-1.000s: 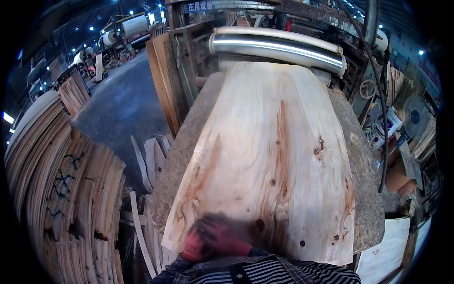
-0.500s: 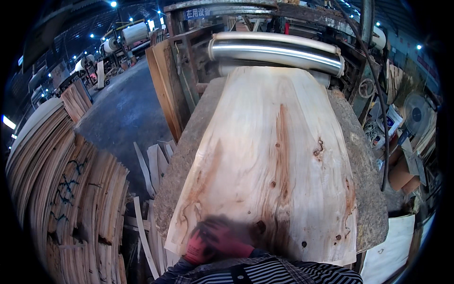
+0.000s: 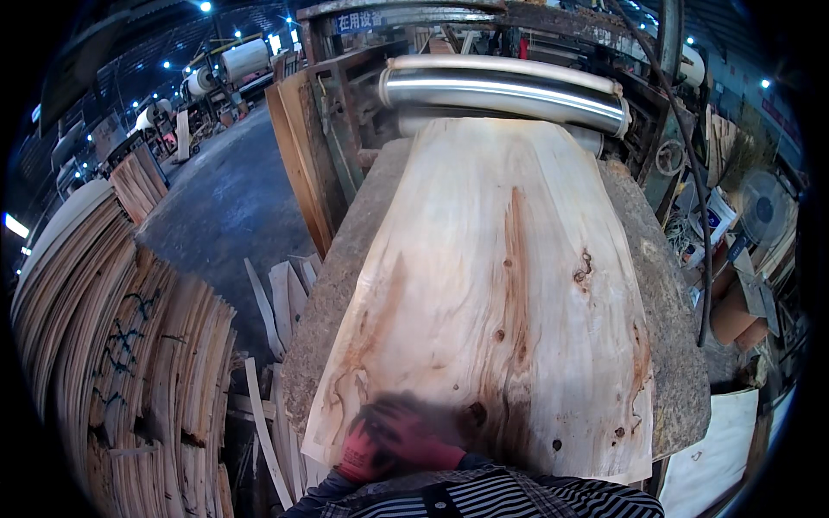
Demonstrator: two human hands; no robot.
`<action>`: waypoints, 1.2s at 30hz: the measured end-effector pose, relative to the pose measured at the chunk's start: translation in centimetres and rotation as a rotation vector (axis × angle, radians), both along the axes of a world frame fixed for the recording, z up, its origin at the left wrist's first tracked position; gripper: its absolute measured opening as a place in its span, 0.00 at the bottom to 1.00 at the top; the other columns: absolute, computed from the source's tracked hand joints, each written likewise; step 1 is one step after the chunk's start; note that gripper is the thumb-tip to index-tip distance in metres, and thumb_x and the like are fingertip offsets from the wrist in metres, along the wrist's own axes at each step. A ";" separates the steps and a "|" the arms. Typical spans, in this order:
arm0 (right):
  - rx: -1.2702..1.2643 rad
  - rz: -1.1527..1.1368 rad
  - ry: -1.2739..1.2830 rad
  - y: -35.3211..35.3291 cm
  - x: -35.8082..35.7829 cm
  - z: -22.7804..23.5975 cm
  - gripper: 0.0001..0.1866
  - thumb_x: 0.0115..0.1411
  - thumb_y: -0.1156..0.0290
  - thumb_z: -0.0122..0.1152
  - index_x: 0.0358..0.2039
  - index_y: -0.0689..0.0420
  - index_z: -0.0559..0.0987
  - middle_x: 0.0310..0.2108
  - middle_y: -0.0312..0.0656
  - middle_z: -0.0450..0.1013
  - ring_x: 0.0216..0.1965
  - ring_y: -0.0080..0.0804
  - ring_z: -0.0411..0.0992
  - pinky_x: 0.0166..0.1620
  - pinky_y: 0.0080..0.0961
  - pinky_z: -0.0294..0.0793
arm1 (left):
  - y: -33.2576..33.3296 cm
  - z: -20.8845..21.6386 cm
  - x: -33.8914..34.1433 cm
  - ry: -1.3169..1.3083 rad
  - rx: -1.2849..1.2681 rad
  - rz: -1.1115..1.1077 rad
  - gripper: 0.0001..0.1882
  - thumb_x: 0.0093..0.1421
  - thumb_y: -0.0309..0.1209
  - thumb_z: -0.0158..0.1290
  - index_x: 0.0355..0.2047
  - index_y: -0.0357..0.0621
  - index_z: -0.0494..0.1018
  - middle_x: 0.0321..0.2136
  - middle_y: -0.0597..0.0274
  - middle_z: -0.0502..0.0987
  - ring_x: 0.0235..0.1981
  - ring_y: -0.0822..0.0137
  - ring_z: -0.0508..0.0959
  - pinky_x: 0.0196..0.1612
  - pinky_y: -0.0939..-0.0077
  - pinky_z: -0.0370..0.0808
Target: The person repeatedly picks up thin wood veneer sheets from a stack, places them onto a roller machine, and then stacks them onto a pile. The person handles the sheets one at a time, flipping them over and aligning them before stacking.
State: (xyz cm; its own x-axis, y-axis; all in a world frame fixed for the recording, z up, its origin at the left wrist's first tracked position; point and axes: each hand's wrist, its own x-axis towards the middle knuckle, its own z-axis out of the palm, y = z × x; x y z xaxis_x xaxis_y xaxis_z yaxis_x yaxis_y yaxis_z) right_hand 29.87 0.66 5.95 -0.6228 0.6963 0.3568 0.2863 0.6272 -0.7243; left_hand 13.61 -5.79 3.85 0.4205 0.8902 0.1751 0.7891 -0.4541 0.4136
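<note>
A wide, pale sheet of wood veneer (image 3: 449, 259) with brown streaks and knots lies on a rough grey table (image 3: 678, 371). Its far edge reaches the shiny metal roller (image 3: 509, 93). Both my hands, in red gloves with dark fingers, are together over the sheet's near left part, close to my body. My right hand (image 3: 416, 439) comes in from the right and overlaps my left hand (image 3: 363, 451). The fingertips are dark and blurred, so whether anything is between them cannot be made out.
Stacked veneer sheets (image 3: 121, 363) rise on my left, with loose wood strips (image 3: 268, 432) between the stack and the table. Tall boards (image 3: 298, 164) lean on the machine frame. To the right are a hanging dark cable (image 3: 706, 259), a fan (image 3: 762, 207) and a pale sheet (image 3: 712, 449) lower down.
</note>
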 end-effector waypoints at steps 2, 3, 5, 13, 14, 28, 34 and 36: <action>0.004 -0.005 -0.004 0.1 0.3 0.4 0.22 0.57 0.59 0.49 0.49 0.57 0.69 0.50 0.50 0.64 0.53 0.46 0.61 0.55 0.37 0.58 | 0.2 0.0 0.1 0.000 -0.001 0.000 0.36 0.44 0.49 0.55 0.50 0.44 0.63 0.50 0.44 0.61 0.54 0.45 0.58 0.57 0.49 0.52; -0.025 0.004 -0.007 0.2 0.3 0.3 0.23 0.57 0.58 0.48 0.50 0.57 0.67 0.51 0.49 0.64 0.54 0.45 0.59 0.57 0.39 0.54 | 0.3 0.0 0.2 0.000 -0.002 0.001 0.36 0.44 0.49 0.55 0.50 0.43 0.63 0.50 0.44 0.61 0.54 0.45 0.58 0.57 0.49 0.52; -0.084 0.024 -0.013 0.2 0.4 0.1 0.25 0.57 0.57 0.47 0.53 0.57 0.65 0.51 0.48 0.63 0.56 0.43 0.57 0.60 0.42 0.45 | 0.5 0.4 0.7 -0.034 0.058 0.028 0.33 0.35 0.45 0.58 0.45 0.47 0.68 0.46 0.49 0.65 0.51 0.45 0.62 0.54 0.49 0.56; 0.025 -0.014 -0.020 0.1 0.5 1.0 0.21 0.58 0.58 0.48 0.48 0.57 0.69 0.49 0.50 0.65 0.53 0.45 0.61 0.56 0.37 0.57 | 0.4 0.3 0.3 0.025 -0.015 -0.003 0.35 0.44 0.50 0.54 0.49 0.44 0.64 0.49 0.43 0.62 0.53 0.43 0.59 0.56 0.48 0.53; 0.037 -0.015 -0.023 0.2 0.5 0.9 0.21 0.58 0.58 0.48 0.48 0.57 0.69 0.49 0.50 0.65 0.53 0.45 0.61 0.56 0.37 0.56 | 0.5 0.4 0.4 0.019 -0.014 -0.009 0.34 0.44 0.50 0.54 0.49 0.44 0.64 0.49 0.43 0.62 0.53 0.43 0.59 0.56 0.48 0.53; -0.007 0.002 -0.055 0.2 0.6 1.3 0.22 0.58 0.58 0.48 0.50 0.55 0.68 0.51 0.49 0.64 0.54 0.44 0.60 0.57 0.37 0.55 | 0.5 0.4 0.8 0.019 0.037 0.034 0.30 0.37 0.45 0.57 0.43 0.48 0.69 0.45 0.49 0.66 0.50 0.47 0.63 0.54 0.51 0.57; -0.030 0.006 -0.044 0.2 0.6 1.3 0.22 0.58 0.58 0.48 0.50 0.56 0.68 0.51 0.49 0.64 0.54 0.45 0.59 0.57 0.37 0.56 | 0.3 0.0 0.2 0.001 -0.024 -0.013 0.35 0.44 0.51 0.54 0.50 0.45 0.64 0.51 0.43 0.60 0.55 0.44 0.57 0.56 0.47 0.51; -0.050 0.013 -0.033 0.2 0.6 1.4 0.22 0.58 0.58 0.48 0.50 0.56 0.68 0.51 0.49 0.64 0.54 0.45 0.59 0.56 0.36 0.56 | 0.2 0.0 0.2 0.019 -0.027 0.001 0.36 0.44 0.51 0.54 0.51 0.45 0.63 0.51 0.43 0.60 0.54 0.44 0.57 0.56 0.47 0.51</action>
State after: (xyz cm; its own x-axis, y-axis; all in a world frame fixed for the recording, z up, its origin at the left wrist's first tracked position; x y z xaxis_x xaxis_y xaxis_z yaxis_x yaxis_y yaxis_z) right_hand 30.48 0.82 7.39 -0.6427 0.7046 0.3008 0.3029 0.5944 -0.7450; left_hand 13.85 -5.55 3.82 0.4228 0.8949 0.1429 0.7976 -0.4423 0.4102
